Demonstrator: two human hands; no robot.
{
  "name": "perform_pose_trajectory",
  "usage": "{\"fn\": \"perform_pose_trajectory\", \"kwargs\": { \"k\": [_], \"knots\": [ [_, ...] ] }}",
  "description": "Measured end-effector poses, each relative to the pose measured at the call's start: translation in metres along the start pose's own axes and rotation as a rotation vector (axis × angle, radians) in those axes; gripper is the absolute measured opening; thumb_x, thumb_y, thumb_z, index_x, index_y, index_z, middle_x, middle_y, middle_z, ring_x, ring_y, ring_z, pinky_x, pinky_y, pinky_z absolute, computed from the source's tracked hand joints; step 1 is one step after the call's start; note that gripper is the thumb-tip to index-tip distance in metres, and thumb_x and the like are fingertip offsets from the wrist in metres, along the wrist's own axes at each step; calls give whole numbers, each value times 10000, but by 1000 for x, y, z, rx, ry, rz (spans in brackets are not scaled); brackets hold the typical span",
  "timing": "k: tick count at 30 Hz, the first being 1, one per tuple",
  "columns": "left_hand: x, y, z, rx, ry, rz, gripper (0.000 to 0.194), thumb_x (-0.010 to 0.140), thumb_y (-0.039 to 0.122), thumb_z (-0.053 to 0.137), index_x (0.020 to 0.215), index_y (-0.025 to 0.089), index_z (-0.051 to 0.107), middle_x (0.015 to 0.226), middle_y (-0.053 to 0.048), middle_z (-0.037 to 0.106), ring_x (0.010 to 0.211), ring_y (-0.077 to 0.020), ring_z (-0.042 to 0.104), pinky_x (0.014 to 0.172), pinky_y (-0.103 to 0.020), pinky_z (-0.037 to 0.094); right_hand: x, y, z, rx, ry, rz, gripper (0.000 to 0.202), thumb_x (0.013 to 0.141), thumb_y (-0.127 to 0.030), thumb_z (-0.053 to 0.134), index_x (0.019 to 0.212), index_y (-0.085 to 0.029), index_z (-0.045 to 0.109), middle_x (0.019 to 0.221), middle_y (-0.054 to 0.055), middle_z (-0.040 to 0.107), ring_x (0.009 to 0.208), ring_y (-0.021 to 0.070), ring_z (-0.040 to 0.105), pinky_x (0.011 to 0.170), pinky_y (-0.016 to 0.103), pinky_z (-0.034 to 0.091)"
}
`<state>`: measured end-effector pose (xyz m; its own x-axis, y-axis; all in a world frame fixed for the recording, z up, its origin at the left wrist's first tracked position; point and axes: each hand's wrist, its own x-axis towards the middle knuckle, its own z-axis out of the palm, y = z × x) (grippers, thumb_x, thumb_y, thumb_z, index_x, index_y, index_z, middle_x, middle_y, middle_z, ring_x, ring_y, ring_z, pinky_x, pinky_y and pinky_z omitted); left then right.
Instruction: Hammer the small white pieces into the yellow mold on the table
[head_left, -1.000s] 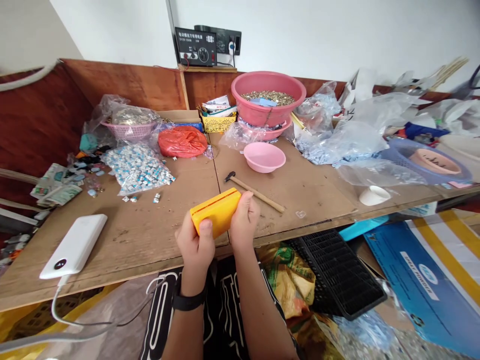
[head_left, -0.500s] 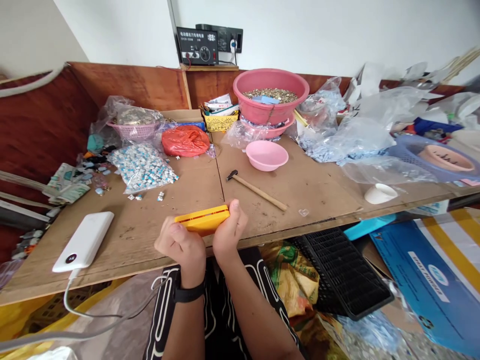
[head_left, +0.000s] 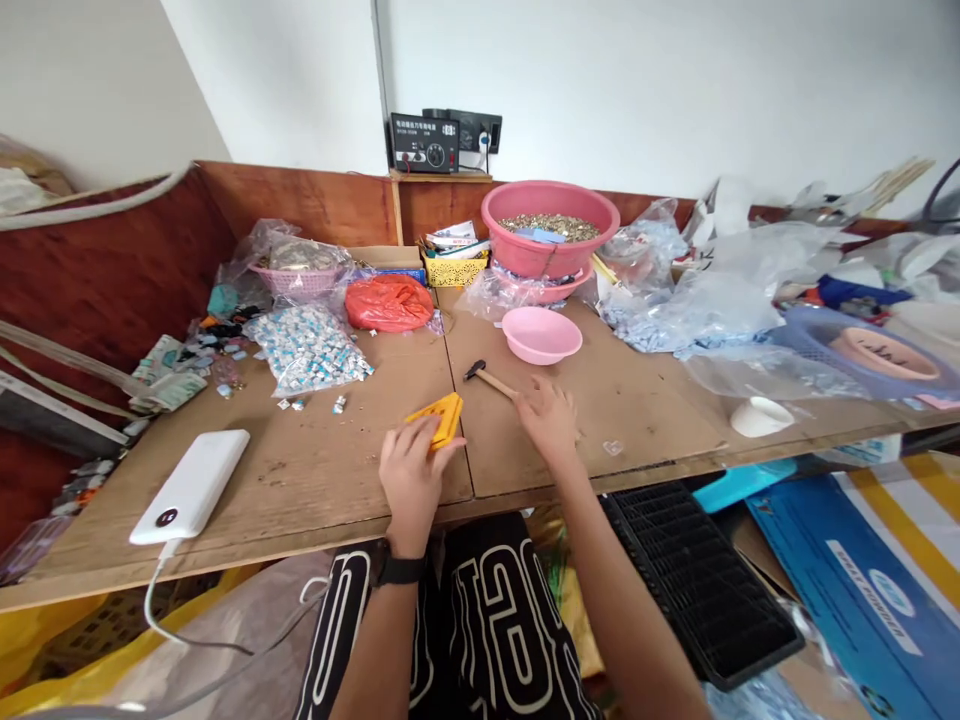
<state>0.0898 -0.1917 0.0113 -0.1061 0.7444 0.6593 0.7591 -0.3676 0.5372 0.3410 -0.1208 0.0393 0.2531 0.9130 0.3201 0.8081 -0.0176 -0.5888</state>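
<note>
My left hand (head_left: pixel 412 470) is closed on a flat yellow plastic piece (head_left: pixel 444 418), held just above the near part of the table, tilted with its far corner raised. My right hand (head_left: pixel 549 415) has its fingers curled over the wooden handle of a hammer (head_left: pixel 495 381). The hammer's dark head lies on the table to the left of that hand, and most of the handle is hidden beneath the fingers. Behind it sits a pink bowl (head_left: pixel 541 338). A clear bag of small white and blue pieces (head_left: pixel 309 345) lies beyond my left hand.
A white power bank (head_left: pixel 196 480) with a cable lies at the left. At the back stand a large pink basin (head_left: pixel 551 255) of small metal parts, a red bag (head_left: pixel 388 303) and a yellow basket (head_left: pixel 457 270). Plastic bags (head_left: pixel 720 285) and a purple basket (head_left: pixel 802 345) fill the right.
Both hands were together on the yellow piece near the table edge. My right hand has left it and moved right onto the hammer handle; my left hand keeps the piece.
</note>
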Motion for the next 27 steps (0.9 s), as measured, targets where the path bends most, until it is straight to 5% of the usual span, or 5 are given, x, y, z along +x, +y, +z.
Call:
{"fn": "perform_pose_trajectory", "kwargs": {
  "k": [5,9,14,20,27],
  "knots": [
    [-2,6,25,-13,-341,-6,209,1028,350,872,1205,250,920,1386,-105,853,1339,-368,700,1192,-555,549,17,29,-9,-478,-314,-66,397,1239,-424,555,1375,-93,727,1400,270,767,1286,347,704,1025,386,485],
    [-6,9,27,-21,-314,-43,258,1124,345,691,1191,266,927,1369,-104,862,1342,-373,696,1220,-618,539,-6,39,-26,-424,-377,-96,391,1279,-346,410,1195,-144,734,1115,188,834,965,269,780,808,320,448],
    [-12,11,27,46,-241,-105,310,1116,335,648,1305,275,887,1502,-120,815,1614,-441,557,1441,-807,167,-65,57,-57,-159,-380,-293,415,1201,-520,502,956,-233,674,791,76,748,756,270,725,703,325,406],
    [-13,6,31,77,-211,-138,417,1144,325,533,1442,203,797,1643,-197,718,1608,-389,605,1446,-684,274,-105,61,-64,-15,-279,-180,350,1172,-529,416,993,-275,578,681,17,632,612,264,639,636,325,374],
    [-12,4,31,70,-221,-128,426,1146,302,508,1435,187,799,1633,-184,731,1624,-378,605,1440,-671,283,-87,53,-61,-19,-257,-182,327,1189,-527,435,992,-284,532,708,21,633,662,264,641,653,324,372]
  ]
}}
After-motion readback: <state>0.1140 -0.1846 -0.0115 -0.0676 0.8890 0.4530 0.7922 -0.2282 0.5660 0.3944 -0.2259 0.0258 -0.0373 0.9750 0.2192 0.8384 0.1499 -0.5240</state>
